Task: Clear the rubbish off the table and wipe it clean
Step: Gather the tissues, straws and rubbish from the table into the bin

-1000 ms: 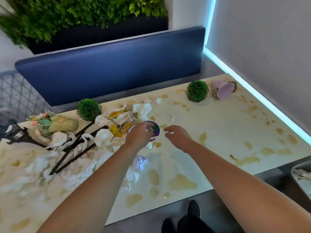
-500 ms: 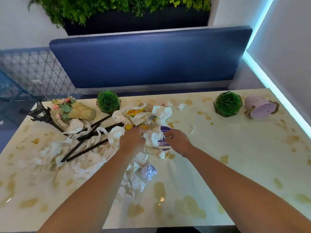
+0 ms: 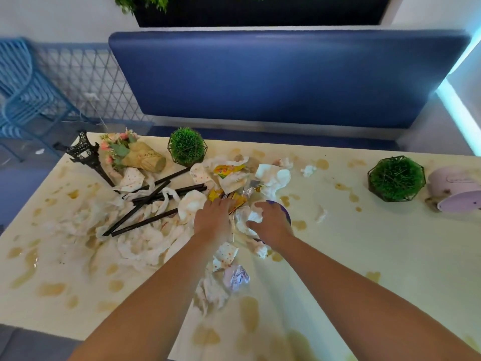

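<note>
A heap of rubbish covers the middle and left of the cream table (image 3: 364,246): crumpled white tissues (image 3: 273,178), yellow wrappers (image 3: 227,169), several black straws (image 3: 145,204) and a purple-edged lid (image 3: 285,208). My left hand (image 3: 213,220) lies palm down on the heap beside the yellow wrappers, fingers spread. Close on its right, my right hand (image 3: 270,222) curls its fingers round a white tissue wad (image 3: 250,217) over the purple lid. A small purple crumpled paper (image 3: 236,277) lies nearer me. Brown spill stains (image 3: 250,313) dot the whole table.
Two green ball plants in wire frames (image 3: 187,147) (image 3: 397,178), a black tower model (image 3: 87,155), a flower bundle (image 3: 132,155) and a tipped lilac pot (image 3: 455,191) stand on the table. A blue bench back (image 3: 281,79) runs behind.
Both hands have closed in on the heap's centre, and the right hand has taken hold of a tissue wad. The view has swung left and nearer.
</note>
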Available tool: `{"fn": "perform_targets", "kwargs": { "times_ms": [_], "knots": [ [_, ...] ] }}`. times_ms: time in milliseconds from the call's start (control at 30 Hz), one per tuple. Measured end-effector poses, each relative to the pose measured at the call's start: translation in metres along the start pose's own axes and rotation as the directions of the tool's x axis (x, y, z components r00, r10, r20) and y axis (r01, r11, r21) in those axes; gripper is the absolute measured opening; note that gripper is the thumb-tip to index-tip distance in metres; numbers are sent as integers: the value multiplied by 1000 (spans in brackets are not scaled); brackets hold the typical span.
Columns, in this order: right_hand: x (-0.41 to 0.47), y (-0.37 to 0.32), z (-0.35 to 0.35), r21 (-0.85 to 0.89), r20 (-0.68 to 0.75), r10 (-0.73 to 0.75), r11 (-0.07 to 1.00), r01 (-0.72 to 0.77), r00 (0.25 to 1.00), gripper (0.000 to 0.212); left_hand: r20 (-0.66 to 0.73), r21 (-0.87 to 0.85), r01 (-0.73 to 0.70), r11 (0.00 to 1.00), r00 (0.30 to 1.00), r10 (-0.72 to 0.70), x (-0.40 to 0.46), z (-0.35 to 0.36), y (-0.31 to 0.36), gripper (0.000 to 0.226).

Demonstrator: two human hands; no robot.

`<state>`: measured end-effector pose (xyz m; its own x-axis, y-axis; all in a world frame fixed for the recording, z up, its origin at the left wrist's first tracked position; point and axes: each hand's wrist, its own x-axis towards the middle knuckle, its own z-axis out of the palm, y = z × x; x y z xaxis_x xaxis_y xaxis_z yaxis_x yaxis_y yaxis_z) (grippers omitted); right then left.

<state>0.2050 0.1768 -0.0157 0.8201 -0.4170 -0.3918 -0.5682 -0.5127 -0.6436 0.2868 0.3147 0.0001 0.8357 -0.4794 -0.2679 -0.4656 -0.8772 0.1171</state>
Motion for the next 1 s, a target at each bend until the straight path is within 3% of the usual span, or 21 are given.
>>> {"fn": "perform_targets", "kwargs": {
  "times_ms": [167, 400, 700, 833, 1000],
  "knots": [
    [11, 2, 1, -88, 39, 15, 996, -11, 999, 39, -75, -41, 16, 999, 997, -19, 7, 0, -2, 47],
    [8, 0, -6, 287, -15, 91, 954, -83, 996, 22, -211, -112, 20, 994, 977, -44, 11, -8, -5, 44],
    [6, -3, -24, 478, -166, 168, 876, -70, 972, 8, -332, -368, 71, 927, 921, -203, 11, -23, -1, 30],
    [7, -4, -26, 498, -220, 182, 866, -50, 958, 6, -335, -468, 76, 881, 907, -255, 13, -26, 2, 34],
    [13, -3, -26, 493, -175, 201, 865, -90, 964, 9, -260, -597, 96, 797, 916, -305, 11, -22, 6, 49]
  ]
}}
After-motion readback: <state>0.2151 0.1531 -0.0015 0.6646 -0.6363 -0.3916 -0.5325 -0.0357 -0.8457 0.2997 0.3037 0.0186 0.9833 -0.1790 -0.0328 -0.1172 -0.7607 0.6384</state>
